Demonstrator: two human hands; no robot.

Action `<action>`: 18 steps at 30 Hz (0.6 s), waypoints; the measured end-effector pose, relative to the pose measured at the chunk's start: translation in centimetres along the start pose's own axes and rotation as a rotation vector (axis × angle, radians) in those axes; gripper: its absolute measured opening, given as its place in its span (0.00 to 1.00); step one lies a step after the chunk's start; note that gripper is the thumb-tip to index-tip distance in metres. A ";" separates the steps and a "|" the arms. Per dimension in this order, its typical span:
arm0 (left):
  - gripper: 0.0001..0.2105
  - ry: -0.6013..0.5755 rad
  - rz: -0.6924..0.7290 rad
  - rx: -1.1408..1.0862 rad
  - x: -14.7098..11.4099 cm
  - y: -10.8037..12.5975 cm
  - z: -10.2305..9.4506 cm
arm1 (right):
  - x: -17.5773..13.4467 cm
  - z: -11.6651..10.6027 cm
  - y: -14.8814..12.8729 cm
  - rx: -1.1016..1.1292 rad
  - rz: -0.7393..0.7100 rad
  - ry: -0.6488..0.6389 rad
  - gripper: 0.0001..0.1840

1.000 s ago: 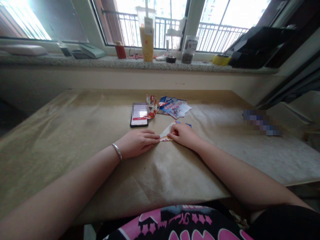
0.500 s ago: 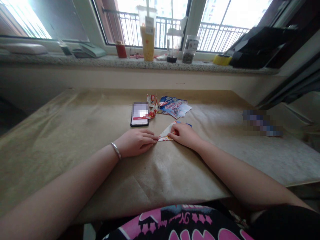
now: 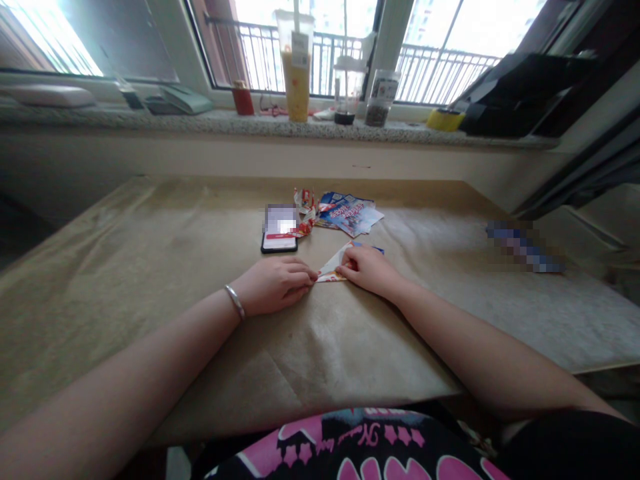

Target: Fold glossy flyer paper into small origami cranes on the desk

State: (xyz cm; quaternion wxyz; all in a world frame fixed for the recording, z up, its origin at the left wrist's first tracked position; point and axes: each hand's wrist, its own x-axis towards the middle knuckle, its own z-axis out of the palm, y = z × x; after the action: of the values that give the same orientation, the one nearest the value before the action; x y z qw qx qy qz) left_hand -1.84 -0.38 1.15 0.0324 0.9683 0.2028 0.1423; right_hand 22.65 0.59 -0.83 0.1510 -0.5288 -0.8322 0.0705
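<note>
A small folded paper [image 3: 329, 269], white with red, orange and blue print, lies on the table before me. My left hand [image 3: 274, 285], with a silver bangle at the wrist, has its fingers closed at the paper's pointed left tip. On the other side my right hand [image 3: 371, 270] is closed on the paper with bent fingers and thumb, hiding much of it. A blue edge shows behind the right knuckles. Just beyond my hands are a phone [image 3: 280, 240] with a lit, partly blurred screen and a fan of blue printed leaflets [image 3: 353, 215].
Crumpled red and white paper pieces [image 3: 306, 217] overlap the phone's right edge. A pixelated blue item [image 3: 525, 248] lies at the table's right. On the windowsill [image 3: 200, 123] stand a tall yellow drink cup [image 3: 297, 83], a red bottle [image 3: 243, 99], jars and yellow tape [image 3: 444, 120].
The fingers of my left hand have curled in a little more at the paper's left tip. My right hand and the paper look the same.
</note>
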 end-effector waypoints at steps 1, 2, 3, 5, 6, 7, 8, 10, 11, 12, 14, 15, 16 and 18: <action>0.12 -0.001 -0.002 0.003 0.0 0.0 0.0 | 0.0 0.0 0.0 0.000 -0.001 0.000 0.12; 0.12 -0.002 -0.003 0.007 0.0 0.1 0.0 | 0.0 0.0 0.0 0.000 -0.002 0.001 0.12; 0.12 -0.001 -0.007 0.013 0.0 0.1 0.0 | 0.0 0.0 0.0 0.001 -0.003 0.002 0.12; 0.13 -0.010 -0.017 0.033 0.0 0.2 -0.1 | 0.0 0.0 0.0 0.002 -0.004 0.004 0.12; 0.13 -0.017 -0.023 0.049 -0.1 0.3 -0.1 | 0.0 0.0 0.0 0.002 -0.006 0.007 0.12; 0.13 -0.027 -0.028 0.066 -0.1 0.4 -0.1 | 0.0 0.0 0.0 0.003 -0.006 0.010 0.12; 0.14 -0.037 -0.032 0.084 0.0 0.5 -0.1 | 0.0 0.1 0.0 0.003 -0.008 0.014 0.12; 0.15 -0.052 -0.037 0.118 0.0 0.8 0.0 | 0.1 0.1 0.0 0.006 -0.007 0.017 0.12; 0.15 -0.055 -0.039 0.134 0.1 0.9 0.0 | 0.1 0.1 0.0 0.008 -0.005 0.017 0.11; 0.16 -0.055 -0.040 0.147 0.1 1.0 0.0 | 0.1 0.1 -0.1 0.011 -0.003 0.017 0.11; 0.16 -0.052 -0.035 0.164 0.2 1.1 0.1 | 0.1 0.1 -0.2 0.016 0.000 0.017 0.11; 0.16 -0.052 -0.032 0.169 0.3 1.1 0.2 | 0.2 0.1 -0.2 0.017 0.001 0.018 0.11; 0.16 -0.051 -0.029 0.171 0.3 1.1 0.2 | 0.2 0.1 -0.2 0.019 0.001 0.019 0.11; 0.16 -0.052 -0.023 0.176 0.3 1.1 0.3 | 0.1 0.0 -0.3 0.026 0.002 0.021 0.10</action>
State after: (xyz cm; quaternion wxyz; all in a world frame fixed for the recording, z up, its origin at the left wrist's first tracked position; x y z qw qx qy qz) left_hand -1.11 -1.26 1.06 -0.0457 0.9684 0.2246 0.0982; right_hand 22.32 0.58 -0.74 0.1664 -0.5282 -0.8292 0.0757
